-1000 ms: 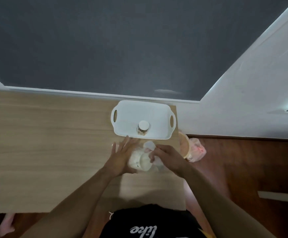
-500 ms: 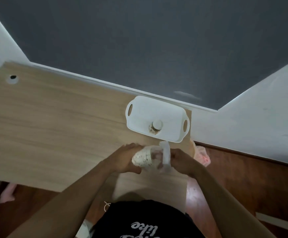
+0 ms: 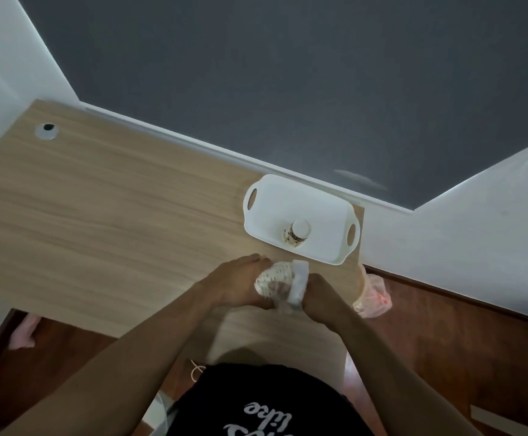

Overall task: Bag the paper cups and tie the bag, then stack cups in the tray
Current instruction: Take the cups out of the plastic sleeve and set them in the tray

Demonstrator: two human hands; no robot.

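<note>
A pale wooden tabletop point(image 3: 114, 215) stands against a grey wall. Near its front edge, both hands grip the bagged paper cups point(image 3: 273, 280): the left hand point(image 3: 240, 286) curls around the stack, the right hand point(image 3: 317, 294) pinches the thin bag point(image 3: 297, 286). The cups seem light and easy to crush, the film slippery, so it is better to hold at the neck. One cup point(image 3: 297, 232) stands in the white tray point(image 3: 319, 212).

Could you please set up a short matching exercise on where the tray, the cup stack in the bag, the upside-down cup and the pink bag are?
Things:
1. white tray
2. bagged cup stack
3. upside-down cup
4. pink bag

Places:
A. inside the tray, near its front wall
B. held between the left hand and right hand
C. beyond the desk's right edge, lower down
D. on the desk's far right corner

Pairs: 1-D, 2-B, 3-A, 4-C
</note>
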